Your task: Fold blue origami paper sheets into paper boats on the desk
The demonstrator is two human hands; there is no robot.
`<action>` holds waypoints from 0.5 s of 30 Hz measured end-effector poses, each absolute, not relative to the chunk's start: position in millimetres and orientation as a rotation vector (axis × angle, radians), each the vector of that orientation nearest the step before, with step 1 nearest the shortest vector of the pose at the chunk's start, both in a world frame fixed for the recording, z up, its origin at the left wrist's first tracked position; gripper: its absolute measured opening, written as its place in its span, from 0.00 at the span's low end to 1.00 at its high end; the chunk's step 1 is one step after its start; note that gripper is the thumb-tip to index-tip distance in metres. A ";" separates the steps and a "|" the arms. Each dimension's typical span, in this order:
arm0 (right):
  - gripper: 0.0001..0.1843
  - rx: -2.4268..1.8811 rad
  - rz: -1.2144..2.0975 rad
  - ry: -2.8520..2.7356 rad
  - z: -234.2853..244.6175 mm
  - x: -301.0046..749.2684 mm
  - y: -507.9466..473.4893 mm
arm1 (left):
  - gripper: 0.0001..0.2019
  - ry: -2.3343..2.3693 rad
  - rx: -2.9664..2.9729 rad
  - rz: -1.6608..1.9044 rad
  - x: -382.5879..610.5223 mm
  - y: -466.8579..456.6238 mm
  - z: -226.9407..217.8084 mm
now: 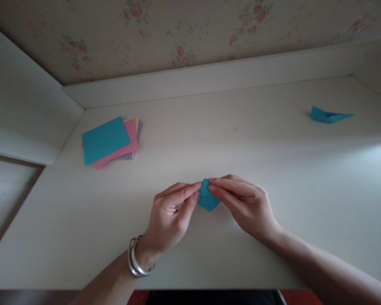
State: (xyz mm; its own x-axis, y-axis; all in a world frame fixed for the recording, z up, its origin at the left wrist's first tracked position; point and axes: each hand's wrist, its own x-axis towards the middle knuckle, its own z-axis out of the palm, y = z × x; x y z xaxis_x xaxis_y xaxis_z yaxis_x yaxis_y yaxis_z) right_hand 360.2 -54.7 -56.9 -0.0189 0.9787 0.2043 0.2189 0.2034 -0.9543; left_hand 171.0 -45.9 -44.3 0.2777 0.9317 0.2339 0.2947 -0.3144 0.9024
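Note:
A small folded piece of blue paper [207, 200], diamond-shaped, lies near the middle front of the white table [241, 140]. My left hand [169, 216] pinches its left edge with fingers pressed together; a silver bracelet sits on that wrist. My right hand [243, 202] pinches its right edge from the other side, fingers closed on the paper. Both hands meet at the top corner of the paper.
A fanned stack of coloured paper sheets [109, 142], blue on top with pink, yellow and purple below, lies at the back left. A finished blue paper boat [328, 115] rests at the far right. A floral-papered wall and a white ledge run behind the table.

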 end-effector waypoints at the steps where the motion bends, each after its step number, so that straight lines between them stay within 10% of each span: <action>1: 0.07 -1.226 0.938 -1.453 -57.1 359.8 -54.8 | 0.13 1.127 1.770 1.032 171.6 -45.7 -44.6; 15: 0.07 -1.333 1.099 -1.385 -57.4 356.4 -55.1 | 0.09 1.178 1.594 0.954 175.4 -47.5 -51.1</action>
